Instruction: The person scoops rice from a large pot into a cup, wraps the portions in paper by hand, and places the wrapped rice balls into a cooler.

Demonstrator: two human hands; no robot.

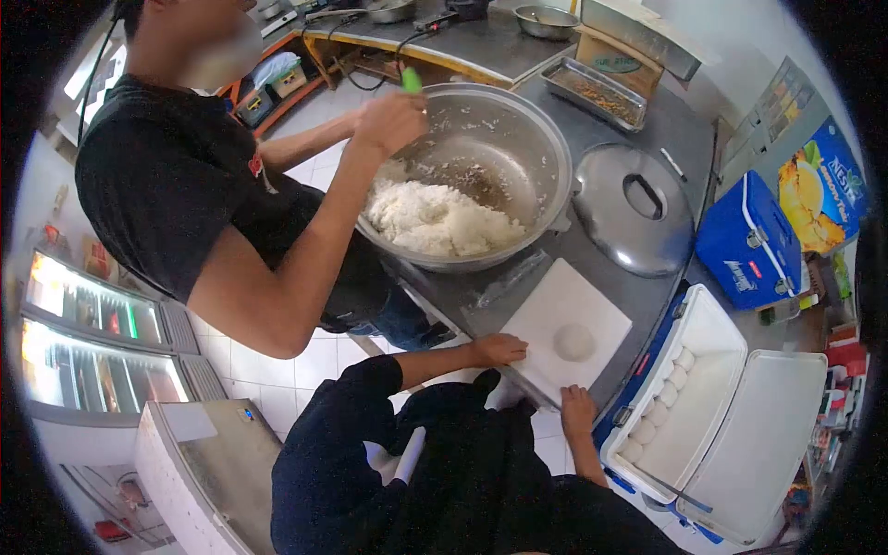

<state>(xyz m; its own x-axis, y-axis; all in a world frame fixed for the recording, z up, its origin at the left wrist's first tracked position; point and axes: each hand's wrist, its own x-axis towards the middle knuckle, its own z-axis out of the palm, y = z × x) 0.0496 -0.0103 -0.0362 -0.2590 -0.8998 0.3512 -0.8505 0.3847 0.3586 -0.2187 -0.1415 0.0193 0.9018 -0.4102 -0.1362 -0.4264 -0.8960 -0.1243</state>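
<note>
A stack of white paper sheets (pixel 587 301) lies at the near edge of the dark worktop, with a round pale patch (pixel 574 343) showing near its middle. I cannot make out whether that patch is food or a mark. My left hand (pixel 500 351) has its fingers curled on the left edge of the paper. At the near right corner, the fingers of my right hand (pixel 578 413) pinch the paper's edge. Just beyond stands a large metal pot (pixel 546 157) with a heap of white rice (pixel 444 219) inside.
On my left, a co-worker in a black shirt (pixel 166 185) holds a green-handled tool (pixel 411 80) over the pot. The pot's lid (pixel 635 208) lies to the right. An opened cooler (pixel 712 370) holds several white rounded bundles (pixel 659 412); a blue cooler (pixel 749 240) stands behind it.
</note>
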